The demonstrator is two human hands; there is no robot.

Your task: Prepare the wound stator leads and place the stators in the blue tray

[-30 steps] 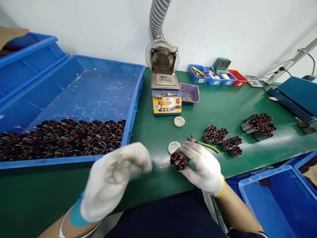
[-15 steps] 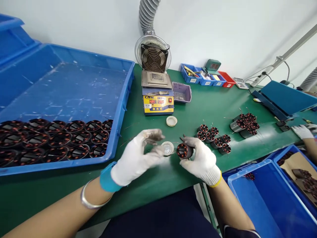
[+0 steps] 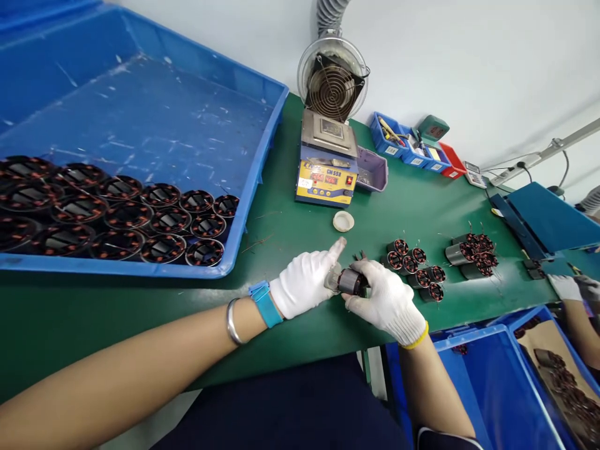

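Note:
My right hand (image 3: pixel 384 300), in a white knit glove with greyed fingertips, grips a motor stator (image 3: pixel 350 282) with a dark laminated body. The stator lies tipped sideways, its end turned toward my left hand. Dark wire ends stick up by my right fingers. My left hand (image 3: pixel 307 281), also gloved, is curled round the near side of a small round dish (image 3: pixel 332 277), with its index finger stretched past the rim. The stator's end meets or overlaps the dish edge; exact contact is hidden. Another pale round dish (image 3: pixel 344 221) sits farther back.
A large blue tray (image 3: pixel 255 206) with rows of stators stands left. Behind are a yellow-fronted heater (image 3: pixel 325 181), a purple bin (image 3: pixel 374 170) and a fan (image 3: pixel 332 90). Loose stators (image 3: pixel 409 264) stand right. Blue crates (image 3: pixel 506 387) sit below; a co-worker's gloved hand (image 3: pixel 565 287) is far right.
My left hand has come down and right to the dish. The stator in my right hand has tipped from its wound end facing up onto its side. The view has shifted left and rotated.

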